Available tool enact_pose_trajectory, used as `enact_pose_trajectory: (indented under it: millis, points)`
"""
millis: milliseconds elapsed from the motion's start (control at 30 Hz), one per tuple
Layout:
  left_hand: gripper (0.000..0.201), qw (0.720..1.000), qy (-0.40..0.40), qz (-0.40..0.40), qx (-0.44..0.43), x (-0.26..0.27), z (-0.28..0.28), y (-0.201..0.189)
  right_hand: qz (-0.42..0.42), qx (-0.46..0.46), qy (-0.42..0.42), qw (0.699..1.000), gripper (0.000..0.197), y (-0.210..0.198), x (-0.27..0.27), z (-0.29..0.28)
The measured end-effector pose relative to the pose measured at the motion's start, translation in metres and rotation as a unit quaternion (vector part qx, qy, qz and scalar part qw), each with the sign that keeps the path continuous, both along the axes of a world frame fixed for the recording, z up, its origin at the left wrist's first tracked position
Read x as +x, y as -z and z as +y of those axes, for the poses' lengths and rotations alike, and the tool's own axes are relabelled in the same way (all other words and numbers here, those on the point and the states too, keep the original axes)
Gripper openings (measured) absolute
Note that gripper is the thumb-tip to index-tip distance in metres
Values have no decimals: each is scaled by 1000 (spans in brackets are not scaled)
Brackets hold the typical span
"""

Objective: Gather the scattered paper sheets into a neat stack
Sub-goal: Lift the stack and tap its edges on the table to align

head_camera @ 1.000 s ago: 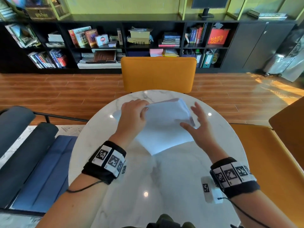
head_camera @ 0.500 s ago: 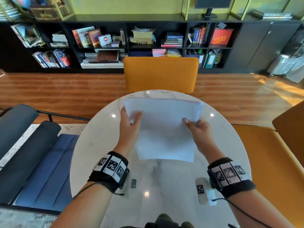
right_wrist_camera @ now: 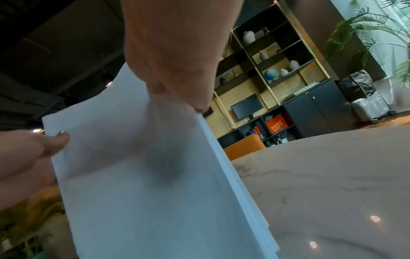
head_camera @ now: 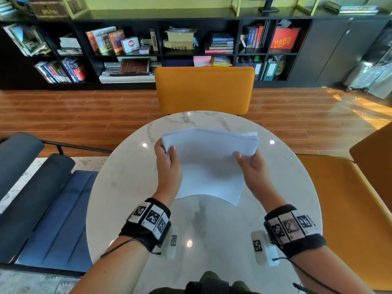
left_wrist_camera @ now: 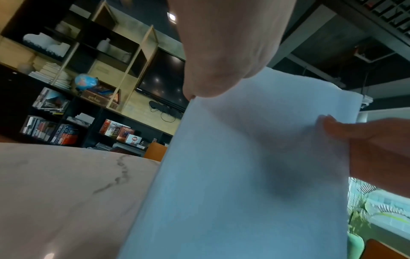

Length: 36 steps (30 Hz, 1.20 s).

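A stack of white paper sheets (head_camera: pixel 209 164) stands tilted on its near edge on the round marble table (head_camera: pixel 118 187). My left hand (head_camera: pixel 166 158) grips the stack's left side, thumb on the front face. My right hand (head_camera: pixel 248 164) grips the right side the same way. In the left wrist view the paper stack (left_wrist_camera: pixel 244 175) fills the middle, with my left hand (left_wrist_camera: pixel 221 52) above it and the right hand's thumb (left_wrist_camera: pixel 332 128) on its far side. The right wrist view shows the sheets (right_wrist_camera: pixel 144 175) edge-on, their right edges nearly flush; my right hand (right_wrist_camera: pixel 173 70) pinches them from above.
An orange chair (head_camera: pixel 204 90) stands behind the table and an orange bench (head_camera: pixel 347 209) to its right. A dark blue seat (head_camera: pixel 42 209) lies on the left. Black bookshelves (head_camera: pixel 148 49) line the far wall.
One second ago the sheets lay loosely under my hands. Both hands then gripped the stack's sides and raised it upright. Since then its top has tipped away from me.
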<state>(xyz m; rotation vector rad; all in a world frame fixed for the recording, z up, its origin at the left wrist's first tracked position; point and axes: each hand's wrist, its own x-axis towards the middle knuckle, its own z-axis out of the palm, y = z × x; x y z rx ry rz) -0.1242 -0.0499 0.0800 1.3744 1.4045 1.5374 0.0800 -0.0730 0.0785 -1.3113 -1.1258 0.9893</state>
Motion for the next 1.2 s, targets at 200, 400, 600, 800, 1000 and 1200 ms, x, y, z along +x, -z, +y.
enact_pose_trajectory:
  millis: [200,400,600,800,1000,1200]
  points:
    - [18,997,-55,49,32,4,-3,1,17,9,5,1000,29,-1,-2,4]
    - [7,999,-45,19,9,5,0,3,79,7,-1,997,27,4,-2,7]
    - [8,1000,-26,-8,2,5,-5,13,76,-5,-14,997,19,6,0,5]
    - [27,998,-57,-19,27,9,-6,17,83,-5,-14,996,19,8,-2,4]
    - [24,993,-112,-20,45,9,-5,13,68,2,2,998,24,2,-1,4]
    - [15,998,-50,-40,20,11,-13,29,64,-41,4,997,29,20,0,-5]
